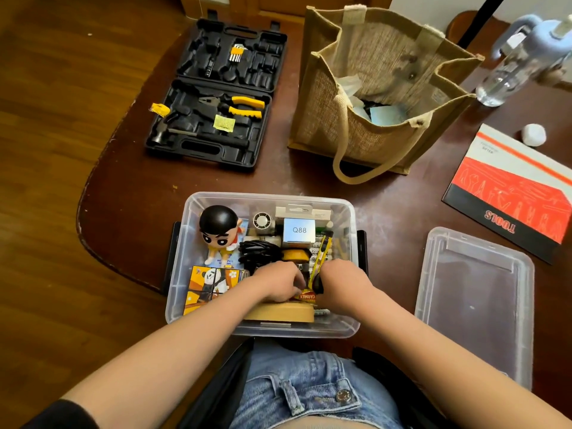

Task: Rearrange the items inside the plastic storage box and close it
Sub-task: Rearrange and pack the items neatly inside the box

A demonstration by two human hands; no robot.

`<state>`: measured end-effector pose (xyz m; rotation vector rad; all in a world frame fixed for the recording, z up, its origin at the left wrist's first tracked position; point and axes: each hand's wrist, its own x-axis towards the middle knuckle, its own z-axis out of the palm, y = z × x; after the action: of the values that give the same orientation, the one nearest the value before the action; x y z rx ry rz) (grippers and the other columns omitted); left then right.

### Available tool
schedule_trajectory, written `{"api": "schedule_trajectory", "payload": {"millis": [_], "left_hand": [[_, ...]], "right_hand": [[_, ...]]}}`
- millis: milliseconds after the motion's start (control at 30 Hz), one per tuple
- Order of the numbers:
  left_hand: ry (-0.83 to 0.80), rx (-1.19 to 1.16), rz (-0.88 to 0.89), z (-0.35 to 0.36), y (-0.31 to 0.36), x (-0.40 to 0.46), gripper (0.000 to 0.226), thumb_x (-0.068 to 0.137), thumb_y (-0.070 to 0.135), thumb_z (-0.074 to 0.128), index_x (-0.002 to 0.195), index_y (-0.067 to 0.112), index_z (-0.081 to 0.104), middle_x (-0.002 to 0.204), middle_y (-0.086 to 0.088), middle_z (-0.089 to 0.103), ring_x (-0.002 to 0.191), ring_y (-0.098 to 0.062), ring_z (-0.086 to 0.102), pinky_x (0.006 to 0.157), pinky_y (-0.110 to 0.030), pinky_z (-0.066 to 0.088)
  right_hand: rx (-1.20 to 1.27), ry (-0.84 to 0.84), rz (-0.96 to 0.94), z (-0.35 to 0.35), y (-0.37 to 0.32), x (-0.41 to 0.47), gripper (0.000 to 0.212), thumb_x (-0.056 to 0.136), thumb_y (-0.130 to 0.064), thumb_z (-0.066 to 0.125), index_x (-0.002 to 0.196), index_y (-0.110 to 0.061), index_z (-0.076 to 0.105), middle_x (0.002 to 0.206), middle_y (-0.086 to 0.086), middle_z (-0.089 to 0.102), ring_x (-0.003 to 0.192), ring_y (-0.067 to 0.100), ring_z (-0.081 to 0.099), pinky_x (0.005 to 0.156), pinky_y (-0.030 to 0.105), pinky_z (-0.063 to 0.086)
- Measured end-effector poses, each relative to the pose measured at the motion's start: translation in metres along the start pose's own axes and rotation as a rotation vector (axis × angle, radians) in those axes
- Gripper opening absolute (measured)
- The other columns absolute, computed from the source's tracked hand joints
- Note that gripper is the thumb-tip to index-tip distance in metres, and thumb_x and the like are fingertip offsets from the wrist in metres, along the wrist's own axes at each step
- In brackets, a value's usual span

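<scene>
The clear plastic storage box (346, 212) sits open at the table's near edge. Inside are a cartoon figure (219, 230), a coiled black cable (258, 250), a white Q88 box (299, 230), an orange picture box (210, 283), a yellow Carmex jar (306, 296) and a tan wooden piece (288, 312). Both hands reach into the box's near middle. My left hand (278, 281) has its fingers curled down onto small items there. My right hand (343, 283) grips a dark round object beside a yellow-handled tool (322, 252). The clear lid (473, 301) lies flat to the right.
An open black tool case (216, 94) with yellow pliers lies at the back left. A jute bag (380, 91) stands behind the box. A red TOOLS booklet (510, 193), a water bottle (520, 57) and a white ball (534, 134) are at right. The table edge curves at left.
</scene>
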<state>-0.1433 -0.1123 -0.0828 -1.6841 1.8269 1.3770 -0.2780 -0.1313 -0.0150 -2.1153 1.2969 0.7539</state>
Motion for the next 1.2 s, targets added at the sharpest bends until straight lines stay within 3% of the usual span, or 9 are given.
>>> {"api": "schedule_trajectory", "payload": {"millis": [100,167,300,400,567,667,933,1100,1200], "left_hand": [[-0.074,0.086,0.039,0.000,0.003,0.006,0.037,0.093,0.030,0.056,0.130,0.024,0.056,0.130,0.003,0.059,0.116,-0.020,0.054,0.091,-0.033,0.046],[-0.091,0.136,0.034,0.001,0.004,0.010,0.037,0.092,0.034,0.058,0.128,0.023,0.056,0.128,0.000,0.059,0.114,-0.023,0.054,0.088,-0.034,0.046],[-0.111,0.229,-0.001,0.006,0.006,0.013,0.036,0.091,0.034,0.059,0.122,0.016,0.057,0.118,-0.006,0.062,0.104,-0.026,0.057,0.081,-0.036,0.048],[-0.124,0.295,0.034,0.004,0.005,0.014,0.034,0.090,0.032,0.060,0.120,0.016,0.057,0.113,-0.007,0.062,0.102,-0.028,0.058,0.074,-0.034,0.044],[0.035,0.305,0.125,-0.005,0.006,0.006,0.021,0.086,0.037,0.062,0.100,0.022,0.058,0.099,0.000,0.062,0.094,-0.023,0.057,0.067,-0.031,0.042],[0.166,0.277,0.154,-0.013,0.004,-0.009,0.019,0.084,0.036,0.063,0.098,0.025,0.058,0.087,0.006,0.056,0.090,-0.020,0.057,0.066,-0.029,0.038],[0.267,0.305,0.126,-0.029,-0.020,-0.051,0.018,0.085,0.032,0.064,0.099,0.023,0.060,0.095,0.005,0.053,0.085,-0.015,0.051,0.064,-0.026,0.035],[0.251,0.087,0.068,-0.036,-0.038,-0.070,0.016,0.085,0.030,0.067,0.099,0.024,0.061,0.094,0.008,0.065,0.086,-0.009,0.059,0.068,-0.025,0.047],[0.333,-0.137,0.073,-0.038,-0.043,-0.079,0.014,0.086,0.027,0.066,0.100,0.026,0.063,0.091,0.011,0.063,0.084,-0.007,0.059,0.075,-0.027,0.051]], "right_hand": [[0.018,0.006,0.001,-0.001,0.001,-0.001,0.029,0.085,-0.019,0.060,0.065,-0.013,0.041,0.073,0.002,0.045,0.070,0.023,0.047,0.059,0.028,0.039],[0.026,0.012,-0.003,-0.001,0.001,0.000,0.023,0.085,-0.019,0.060,0.070,-0.011,0.045,0.073,0.002,0.045,0.070,0.023,0.047,0.058,0.028,0.039],[0.041,0.007,0.003,0.001,0.002,0.001,0.032,0.085,-0.021,0.060,0.062,-0.014,0.039,0.065,-0.001,0.041,0.068,0.022,0.047,0.056,0.028,0.039],[0.052,0.019,0.002,0.000,0.001,0.001,0.020,0.086,-0.022,0.061,0.076,-0.010,0.048,0.077,0.003,0.048,0.071,0.023,0.048,0.058,0.029,0.041],[0.070,0.037,0.003,0.001,0.003,0.000,0.015,0.085,-0.023,0.061,0.086,-0.011,0.052,0.086,0.007,0.055,0.074,0.023,0.049,0.060,0.030,0.041],[0.055,0.057,0.001,0.002,0.004,-0.001,0.023,0.085,-0.026,0.061,0.099,-0.007,0.057,0.093,0.008,0.058,0.076,0.023,0.050,0.061,0.030,0.042],[0.039,0.057,-0.011,0.004,0.004,0.000,0.026,0.085,-0.027,0.062,0.100,-0.007,0.058,0.098,0.009,0.060,0.083,0.025,0.057,0.061,0.030,0.042],[-0.013,0.058,-0.057,0.007,0.004,0.002,0.025,0.081,-0.032,0.064,0.089,-0.013,0.050,0.079,0.001,0.051,0.073,0.020,0.048,0.058,0.028,0.040],[-0.080,0.034,-0.168,0.004,0.005,0.006,0.034,0.079,-0.035,0.064,0.104,-0.013,0.057,0.099,0.005,0.057,0.079,0.021,0.054,0.062,0.029,0.045]]}}
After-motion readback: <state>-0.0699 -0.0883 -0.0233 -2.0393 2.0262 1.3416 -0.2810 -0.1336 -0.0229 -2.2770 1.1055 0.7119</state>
